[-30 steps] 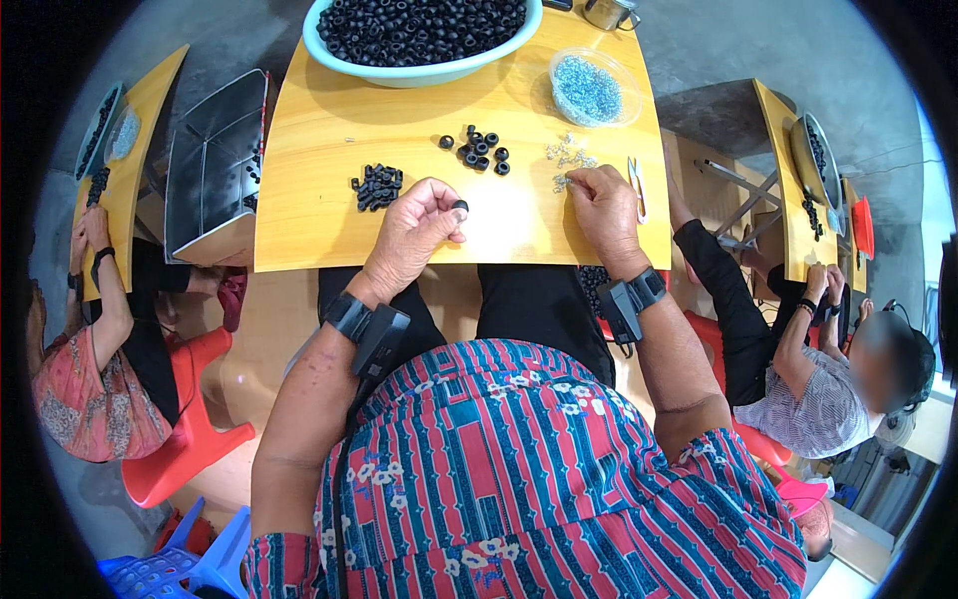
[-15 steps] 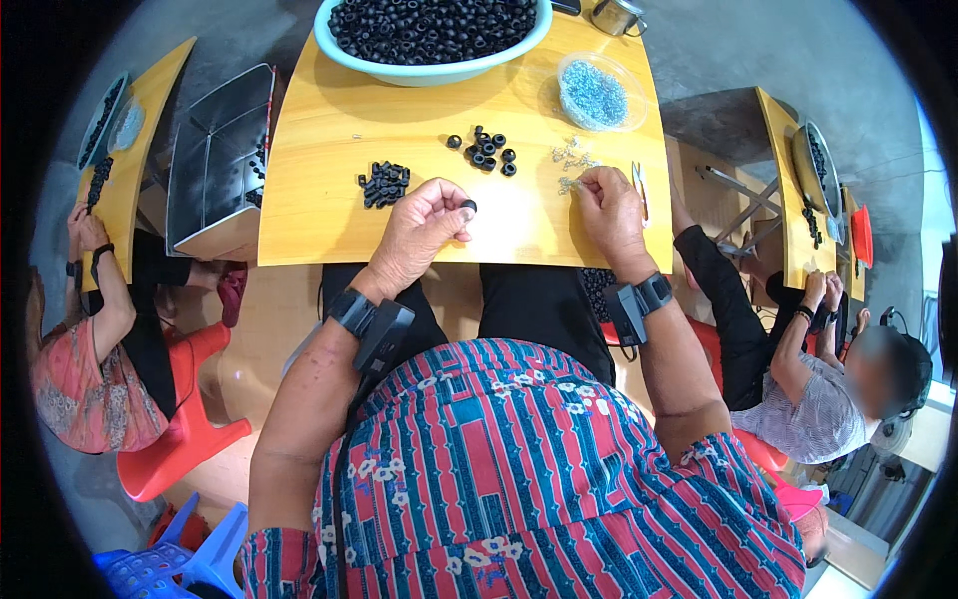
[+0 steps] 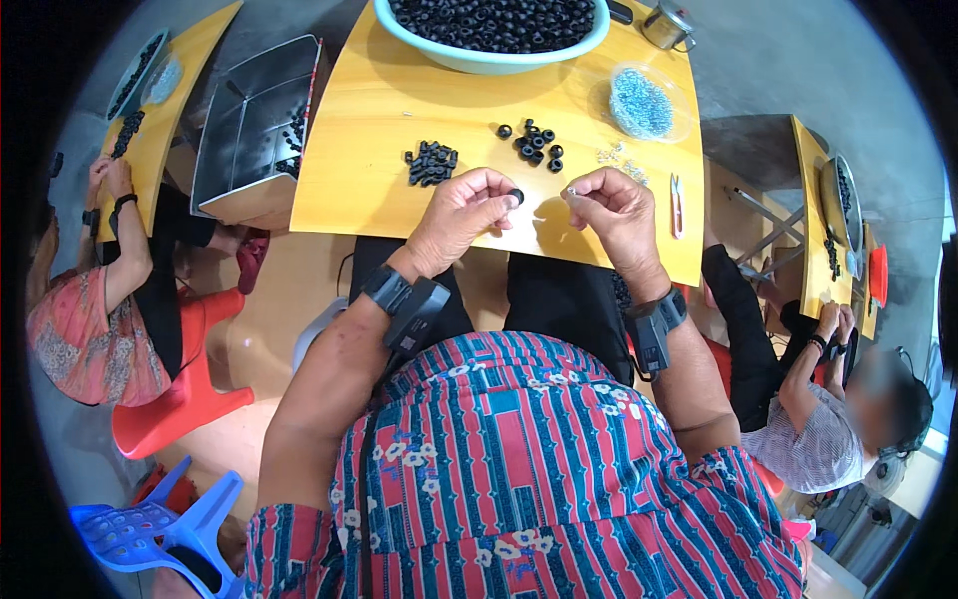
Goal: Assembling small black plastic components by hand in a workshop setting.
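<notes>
My left hand [image 3: 461, 215] pinches a small round black piece [image 3: 517, 197] with a hollow, like a thick ring or cap, between thumb and fingers. Close to its right, my right hand [image 3: 617, 212] is closed on a tiny clear piece [image 3: 571, 192], too small to name. Both hands are just above the near edge of the yellow table [image 3: 369, 90]. Beyond my left hand lies a pile of short black pieces [image 3: 431, 164]. Several loose round black pieces [image 3: 537, 145] lie in the middle, and small clear pieces [image 3: 621, 160] are scattered beyond my right hand.
Thread snips [image 3: 678, 207] lie at the right. Behind are a clear tub [image 3: 641, 103] of bluish clear pieces, a pale blue basin [image 3: 489, 62] full of black pieces, and a metal cup [image 3: 667, 28]. A box [image 3: 244, 130] stands left; people work at tables on both sides.
My right hand has lifted from the scattered clear pieces with a tiny one and come toward my left hand. The view has shifted; my left hand still holds the black piece.
</notes>
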Tool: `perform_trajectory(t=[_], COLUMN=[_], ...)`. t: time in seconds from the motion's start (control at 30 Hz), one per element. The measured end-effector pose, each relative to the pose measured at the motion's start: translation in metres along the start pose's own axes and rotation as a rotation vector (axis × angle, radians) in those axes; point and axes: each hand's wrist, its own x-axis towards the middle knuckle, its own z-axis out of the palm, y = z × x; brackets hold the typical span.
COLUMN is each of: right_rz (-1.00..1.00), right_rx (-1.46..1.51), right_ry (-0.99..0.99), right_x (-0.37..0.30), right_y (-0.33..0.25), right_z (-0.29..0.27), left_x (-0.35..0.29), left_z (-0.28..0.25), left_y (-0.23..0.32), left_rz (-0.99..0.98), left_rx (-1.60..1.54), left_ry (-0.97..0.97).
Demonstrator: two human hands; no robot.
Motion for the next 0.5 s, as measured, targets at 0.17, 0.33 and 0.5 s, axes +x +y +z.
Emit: perform_trajectory(t=[0.17,0.33,0.5], right_rz=[-0.086,-0.223,-0.371], right_rx=[-0.041,-0.261,-0.443], right_ry=[-0.019,-0.043,-0.029], right_x=[0.006,0.013,0.014], right_y=[0.006,0.015,0.007], right_z=[0.021,0.025,0.032], left_x=[0.0,0.0,0.003], left_z=[0.0,0.0,-0.002], left_y=[0.0,0.0,-0.004], left_rz=[-0.024,-0.021,0.038], left_rx=[-0.047,-0.056,-0.053], left_ry=[0.002,-0.002,-0.005])
